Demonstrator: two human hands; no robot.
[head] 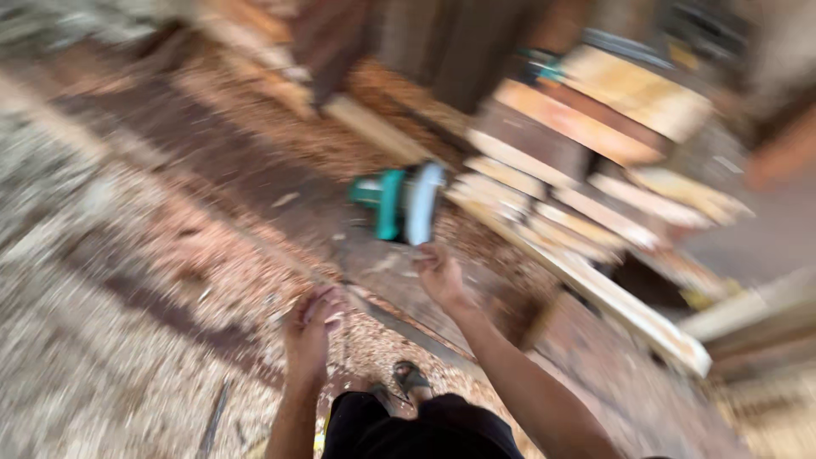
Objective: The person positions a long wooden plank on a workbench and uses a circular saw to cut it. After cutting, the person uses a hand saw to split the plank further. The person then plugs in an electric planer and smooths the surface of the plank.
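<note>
**Both hands hang loose over a sawdust floor, a teal power tool just ahead**

Neither hand grasps anything, as far as the motion blur lets one judge. On the left, the left hand (pixel 308 327) hangs with fingers curled softly inward, clasping nothing, over a floor (pixel 127 280) thick with pale, flaky wood shavings (pixel 76 374) and reddish sawdust. A dark strip of bare ground runs diagonally through the litter. Below the hands, one sandalled foot (pixel 410 376) shows beside dark shorts (pixel 425 433).

Further right, the right hand (pixel 439 274) reaches forward with fingers partly bent; nothing sits in its palm, though the blur hides the fingertips. Just beyond it, close but apparently not touching, lies a teal power tool (pixel 399 202) with a rounded white guard or disc on its right side. It rests on the floor near the end of a long pale plank (pixel 378 132).

To the right, a stack of sawn boards (pixel 586 183) lies in rough layers, flat and straight-edged, in tan, orange-brown and cream tones. A long light-coloured plank (pixel 629 310) slants along the stack's near edge. Upright dark timber (pixel 459 51) stands behind.
</note>
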